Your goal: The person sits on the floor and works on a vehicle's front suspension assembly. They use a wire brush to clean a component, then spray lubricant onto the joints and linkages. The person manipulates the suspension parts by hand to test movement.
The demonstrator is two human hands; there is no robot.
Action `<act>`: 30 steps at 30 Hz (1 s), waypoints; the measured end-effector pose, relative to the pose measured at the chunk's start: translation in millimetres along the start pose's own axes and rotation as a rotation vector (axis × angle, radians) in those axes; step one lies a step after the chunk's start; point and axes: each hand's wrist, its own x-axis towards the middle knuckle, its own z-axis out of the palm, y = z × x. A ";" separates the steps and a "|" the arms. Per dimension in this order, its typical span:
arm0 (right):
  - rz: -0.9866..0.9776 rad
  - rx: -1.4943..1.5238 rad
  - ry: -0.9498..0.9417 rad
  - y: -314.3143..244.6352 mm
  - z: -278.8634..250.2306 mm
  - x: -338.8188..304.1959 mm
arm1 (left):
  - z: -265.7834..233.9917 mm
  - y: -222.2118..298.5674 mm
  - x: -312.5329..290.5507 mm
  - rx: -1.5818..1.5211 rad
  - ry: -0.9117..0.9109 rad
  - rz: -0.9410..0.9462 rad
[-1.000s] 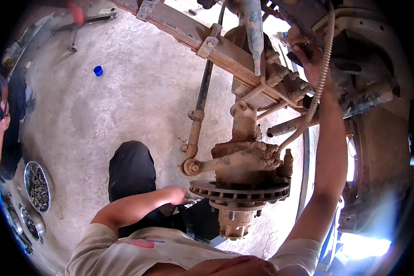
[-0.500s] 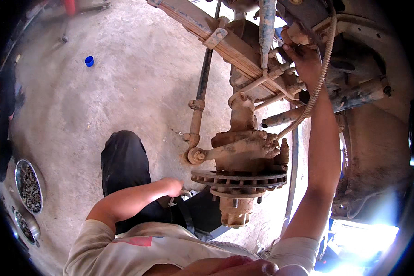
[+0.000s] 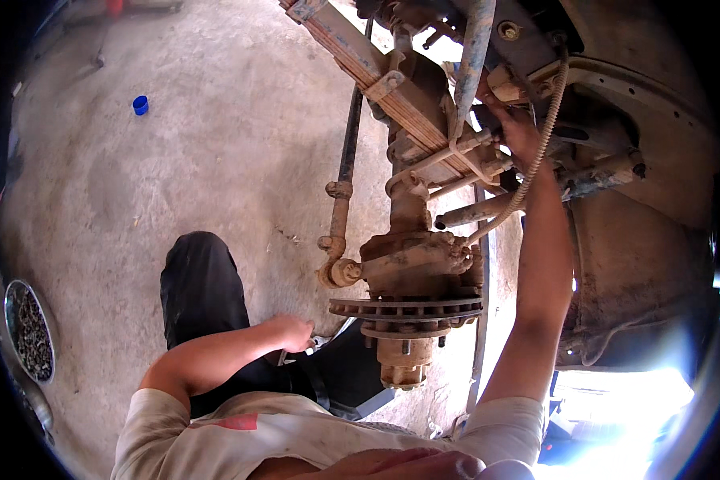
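My right hand point(image 3: 522, 134) reaches up among the suspension parts, beside the rod ends at the leaf spring point(image 3: 418, 108). Its fingers bend around something that the parts hide, just below a tan cylindrical piece point(image 3: 506, 83). Low by my knee, my left hand point(image 3: 294, 333) is closed on a silver metal tool point(image 3: 318, 342), mostly covered by the fist and dark trousers. Between my arms hangs a dusty wheel hub point(image 3: 402, 364) with a vented brake disc point(image 3: 408, 309), below the brown steering knuckle point(image 3: 412, 260).
A ribbed hose point(image 3: 546, 152) curves past my right wrist. A shock absorber tube point(image 3: 474, 56) slants down near that hand. Left of the knuckle runs a steering rod point(image 3: 340, 210). On the concrete floor point(image 3: 216, 144) lie a blue cap point(image 3: 141, 105) and a metal bowl of small parts point(image 3: 30, 330).
The view has shifted, so the suspension sits a little further left in the picture. My right hand stays among the rod ends, and my left fist still holds the tool low down.
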 end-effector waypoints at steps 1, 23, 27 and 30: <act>0.059 0.053 -0.013 -10.7 8.9 -3.2 | -2.0 0.8 -3.4 0.000 0.020 0.005; -0.241 -0.547 -0.063 17.9 -3.5 6.3 | 12.3 -3.8 16.3 -0.023 -0.048 0.015; -0.156 -0.655 -0.090 27.8 -4.3 8.7 | 12.6 1.9 18.4 -0.008 -0.051 0.028; -0.240 -0.509 0.012 39.2 -0.3 13.4 | 13.9 1.1 20.1 0.028 -0.041 0.028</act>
